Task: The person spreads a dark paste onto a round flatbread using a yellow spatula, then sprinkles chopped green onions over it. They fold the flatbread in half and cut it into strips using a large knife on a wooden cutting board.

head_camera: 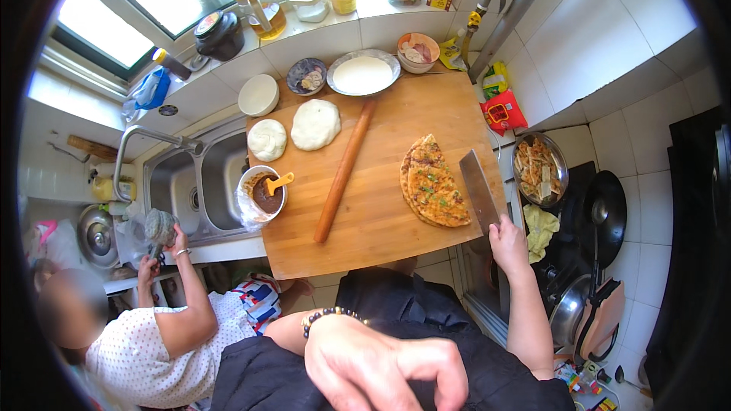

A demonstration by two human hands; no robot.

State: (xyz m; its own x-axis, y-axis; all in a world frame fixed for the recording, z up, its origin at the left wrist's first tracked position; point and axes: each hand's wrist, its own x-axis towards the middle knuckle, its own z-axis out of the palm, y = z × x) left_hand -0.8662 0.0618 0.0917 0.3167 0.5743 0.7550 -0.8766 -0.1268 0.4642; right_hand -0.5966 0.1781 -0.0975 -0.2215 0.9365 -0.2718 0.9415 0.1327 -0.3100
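My right hand (508, 242) grips a cleaver (478, 188) whose broad blade lies at the right edge of the wooden board (388, 182). Just left of the blade is a folded, browned flatbread (431, 185) with green bits on it. Raised close to the camera at the bottom, my left hand (388, 359) has bent fingers and a beaded bracelet at its wrist; nothing shows in it. A rolling pin (345, 171) lies across the board's middle. Two lumps of dough (316, 124) sit at the upper left, above a tub of brown sauce (261, 197) with an orange-handled brush.
A double sink (228, 182) adjoins the board's left side. Another person (183, 319) stands at lower left, holding a grey object. Along the board's back stand bowls and a plate of white powder (365, 73). To the right are a metal bowl of cut pieces (539, 168) and a wok (605, 217).
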